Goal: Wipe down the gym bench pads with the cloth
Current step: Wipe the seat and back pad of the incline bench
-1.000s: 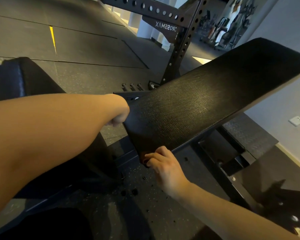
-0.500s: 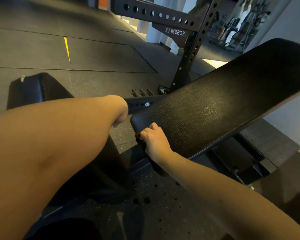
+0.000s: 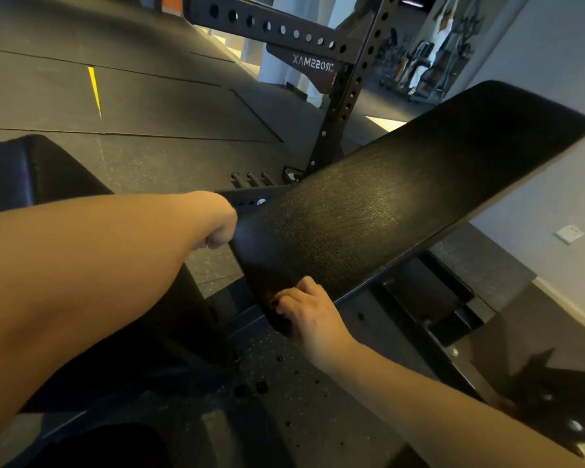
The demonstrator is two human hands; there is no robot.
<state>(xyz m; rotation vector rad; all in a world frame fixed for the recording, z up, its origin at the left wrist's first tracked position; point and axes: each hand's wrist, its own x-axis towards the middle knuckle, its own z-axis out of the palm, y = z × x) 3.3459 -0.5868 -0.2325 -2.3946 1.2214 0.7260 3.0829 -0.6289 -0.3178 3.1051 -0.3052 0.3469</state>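
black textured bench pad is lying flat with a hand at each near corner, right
Not flat. In the head view the black textured bench pad is tilted, its far end raised well above the near end. The rest holds: the left hand and the right hand are at its near corners.

On my feed the floor is dark speckled rubber tiles with thin seams, and one short yellow stripe is set into it. Beyond stands a black steel rack upright punched with holes, joined to a holed black crossbeam and a dark plate with mirrored white lettering. A pale grey wall on the right carries a white socket plate. A bright patch of light lies on the floor, and blurred exercise machines stand far back.
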